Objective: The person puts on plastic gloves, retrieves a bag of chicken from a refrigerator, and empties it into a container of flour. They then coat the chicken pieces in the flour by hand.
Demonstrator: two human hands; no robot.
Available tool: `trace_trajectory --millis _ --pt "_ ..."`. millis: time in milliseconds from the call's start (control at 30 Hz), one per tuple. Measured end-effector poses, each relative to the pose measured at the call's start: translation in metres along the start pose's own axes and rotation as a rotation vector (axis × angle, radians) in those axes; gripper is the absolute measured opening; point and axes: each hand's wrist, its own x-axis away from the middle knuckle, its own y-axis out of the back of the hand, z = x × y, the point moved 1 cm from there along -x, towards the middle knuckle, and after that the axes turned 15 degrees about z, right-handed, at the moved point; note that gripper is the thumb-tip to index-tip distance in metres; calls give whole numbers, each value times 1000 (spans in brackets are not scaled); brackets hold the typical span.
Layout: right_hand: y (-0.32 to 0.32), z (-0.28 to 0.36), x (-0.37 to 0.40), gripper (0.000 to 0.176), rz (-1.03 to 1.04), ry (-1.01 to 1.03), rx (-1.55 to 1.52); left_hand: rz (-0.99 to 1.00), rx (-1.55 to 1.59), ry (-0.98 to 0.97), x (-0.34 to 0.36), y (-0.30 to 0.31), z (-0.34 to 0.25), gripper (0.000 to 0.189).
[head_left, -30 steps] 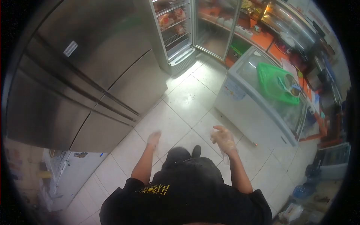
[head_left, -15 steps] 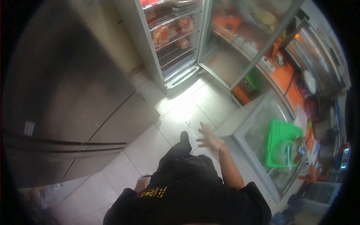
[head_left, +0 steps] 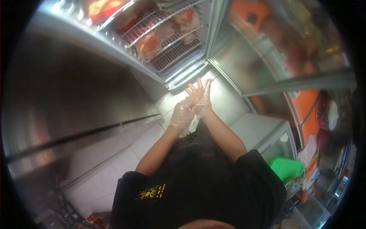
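Head view: the clear plastic glove [head_left: 207, 93] covers my right hand [head_left: 197, 96], its long axis running from my wrist toward the open fridge [head_left: 187, 77]. My left hand [head_left: 181, 115], also gloved, touches it from the left, near the palm; whether that grip pinches plastic, I cannot tell. My right grip is spread wide, empty.

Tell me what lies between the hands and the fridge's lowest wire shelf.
The head view shows the fridge's vented base panel and a strip of brightly lit tiled floor between the hands and the lowest wire shelf.
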Motion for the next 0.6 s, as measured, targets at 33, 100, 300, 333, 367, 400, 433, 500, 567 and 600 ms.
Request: trace_trajectory --millis 33,100,300,333,367,400,433,500,567,600 --pt "-1 13 -16 109 -18 -18 -8 -3 -10 65 -17 4 -6 27" --pt "8 44 -44 110 -23 -40 21 -21 -22 183 -48 1 -12 23" --pt "103 71 -201 86 -218 -84 337 -62 -89 381 -109 22 5 35" --pt "158 71 -248 83 -216 -157 525 -39 -130 434 -111 25 18 38" --pt "176 78 -269 86 -258 -79 848 -5 -17 516 -102 25 29 42" --pt "183 84 -292 89 -294 14 1166 25 92 593 -90 25 41 47" --pt "163 98 -305 93 -309 85 1434 127 90 704 -79 26 55 48" --pt "144 120 -343 97 -299 324 1885 185 83 860 -48 15 89 51" --pt "135 132 -395 95 -186 403 1759 106 138 989 -18 4 103 53" --pt "137 135 -419 94 -238 439 1764 68 229 1039 5 -15 130 56"
